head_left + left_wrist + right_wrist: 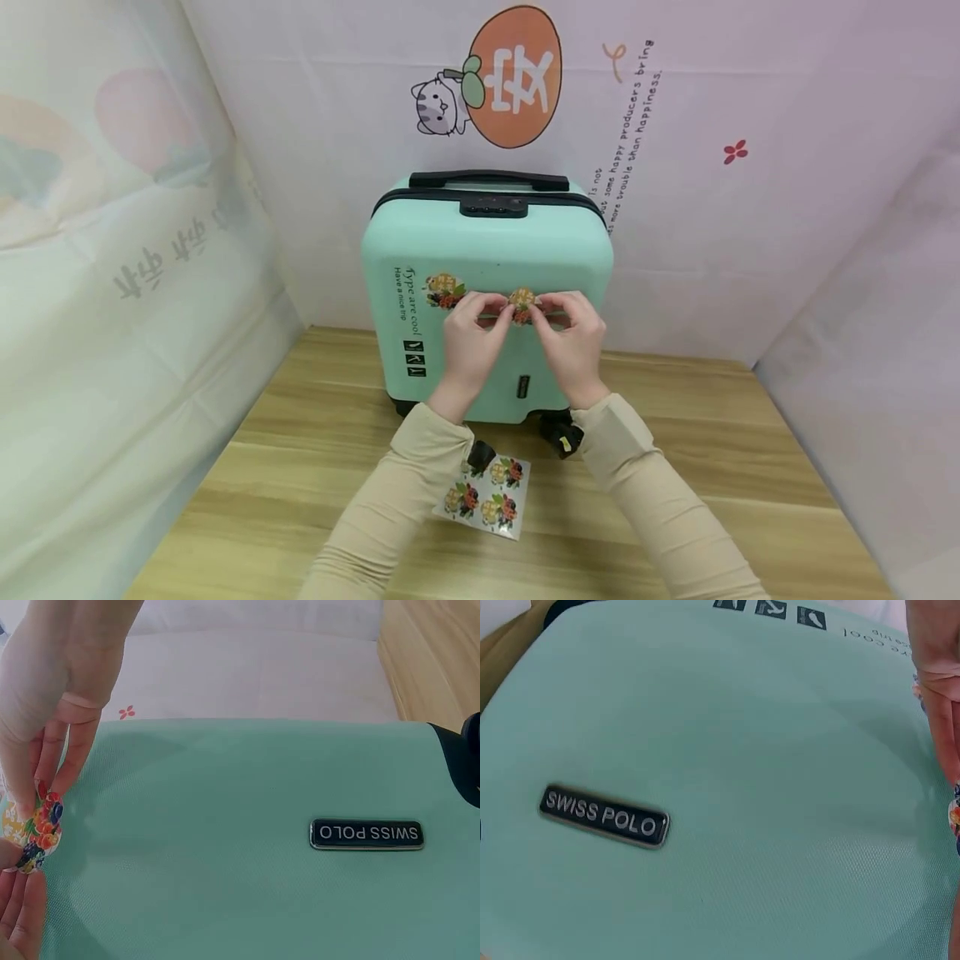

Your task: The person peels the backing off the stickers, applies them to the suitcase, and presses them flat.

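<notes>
Colourful sticker [522,297] pinched in both hands at suitcase [487,242] front

Your left hand [476,333] pinches the sticker's left edge between thumb and fingers; your right hand [574,333] pinches the right edge likewise. The sticker is at the middle of the suitcase's mint-green face, above the SWISS POLO badge [523,387]; whether its back touches the surface cannot be told. A matching sticker [442,291] sits on that face, beside printed lettering [411,300]. The sticker sheet [482,498] lies on the wooden table [697,433].
</notes>
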Demonstrator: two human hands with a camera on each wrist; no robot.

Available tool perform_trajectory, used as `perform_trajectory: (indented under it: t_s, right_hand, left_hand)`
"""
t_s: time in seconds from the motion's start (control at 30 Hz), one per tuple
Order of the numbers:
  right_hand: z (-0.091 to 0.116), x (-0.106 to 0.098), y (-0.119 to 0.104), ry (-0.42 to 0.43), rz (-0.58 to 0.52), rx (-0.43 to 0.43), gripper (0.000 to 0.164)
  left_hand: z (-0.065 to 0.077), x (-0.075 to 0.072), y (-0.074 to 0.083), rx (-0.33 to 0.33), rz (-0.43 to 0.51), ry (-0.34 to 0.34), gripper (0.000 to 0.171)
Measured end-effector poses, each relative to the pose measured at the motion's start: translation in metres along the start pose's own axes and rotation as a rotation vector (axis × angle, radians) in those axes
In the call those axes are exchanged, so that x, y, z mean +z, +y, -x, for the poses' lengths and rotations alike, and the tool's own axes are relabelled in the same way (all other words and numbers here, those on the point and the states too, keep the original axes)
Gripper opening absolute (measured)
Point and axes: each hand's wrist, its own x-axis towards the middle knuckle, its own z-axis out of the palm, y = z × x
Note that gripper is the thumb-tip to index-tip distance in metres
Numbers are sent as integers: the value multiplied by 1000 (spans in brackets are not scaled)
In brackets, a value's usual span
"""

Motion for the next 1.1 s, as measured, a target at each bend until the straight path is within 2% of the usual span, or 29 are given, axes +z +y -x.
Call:
perform_trajectory:
  t_s: [0.13,0.3,0.9,1.1]
  right_hand:
    - [-1,0,1,-2,29,-50,11]
    - [-3,0,2,-10,53,-64,11]
    - [-8,1,9,-4,141,-177,7]
    - [-8,2,9,-8,168,-195,8]
  left_hand:
    - [-1,1,-1,6,-28,9,9]
    - [-3,3,-1,11,-69,6,9]
    - [-6,7,-1,28,-64,32,7]
    - [-6,6,0,17,-126,35,7]
